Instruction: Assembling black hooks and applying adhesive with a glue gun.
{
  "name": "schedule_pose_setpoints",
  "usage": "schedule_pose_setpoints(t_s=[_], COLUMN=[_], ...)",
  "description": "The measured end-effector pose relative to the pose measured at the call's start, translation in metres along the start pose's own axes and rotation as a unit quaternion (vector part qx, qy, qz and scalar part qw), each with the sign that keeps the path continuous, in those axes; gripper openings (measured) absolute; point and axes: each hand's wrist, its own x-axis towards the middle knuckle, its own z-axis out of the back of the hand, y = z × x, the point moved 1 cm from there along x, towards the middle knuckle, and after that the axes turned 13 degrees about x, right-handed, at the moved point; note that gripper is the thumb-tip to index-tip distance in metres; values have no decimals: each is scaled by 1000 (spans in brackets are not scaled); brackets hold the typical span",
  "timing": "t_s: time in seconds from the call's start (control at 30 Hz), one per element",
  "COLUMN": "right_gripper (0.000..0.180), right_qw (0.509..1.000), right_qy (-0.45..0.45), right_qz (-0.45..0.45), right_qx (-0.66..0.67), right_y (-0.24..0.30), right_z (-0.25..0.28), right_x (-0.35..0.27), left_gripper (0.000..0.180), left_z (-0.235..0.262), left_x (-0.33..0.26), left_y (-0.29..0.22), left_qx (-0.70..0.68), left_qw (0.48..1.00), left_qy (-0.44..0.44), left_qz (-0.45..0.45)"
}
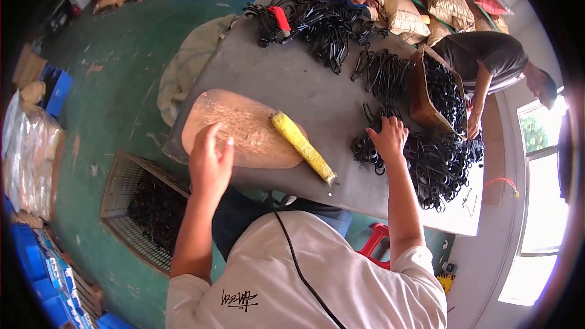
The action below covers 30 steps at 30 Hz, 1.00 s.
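My left hand (210, 164) is raised by the near left edge of a worn, rounded wooden board (234, 123). Its thumb and fingers are apart, and nothing shows between them. A yellow wrapped stick (303, 147) lies slanted across the board's right end and onto the grey table. Farther right, my right hand (390, 138) rests over a heap of black looped pieces (436, 167) with ring-shaped ends. Its fingers are spread and reach onto the black pieces; the palm side is hidden.
More black pieces (329, 30) and a red-handled tool (280, 19) lie at the far side. A box of black parts (420, 94) stands at right, a person bending beside it. Another person works at the far edge. A plastic crate (116, 207) sits on the floor at left.
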Motion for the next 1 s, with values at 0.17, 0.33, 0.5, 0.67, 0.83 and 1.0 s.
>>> schedule_pose_setpoints(t_s=[0.17,0.33,0.5,0.67,0.83,1.0], right_gripper=[58,60,45,48,72,84], right_qw=[995,984,785,832,885,918], right_qy=[89,99,20,-44,-18,70], right_qz=[-45,-94,-114,15,194,199], right_qx=[-31,113,608,553,423,336], right_y=[6,-7,-25,68,163,154], right_z=[0,8,35,73,51,17], right_x=[23,18,2,-27,-65,-82], left_gripper=[39,39,39,49,42,29], left_z=[-10,-7,-12,-36,-70,-60], left_x=[-2,-8,-6,24,43,44], left_y=[-31,-32,-26,-78,-95,-63], left_qx=[-57,-79,-154,-448,-391,-364], left_qw=[997,995,984,847,873,923], left_qy=[0,24,90,265,278,107], left_qz=[-61,-48,21,113,80,58])
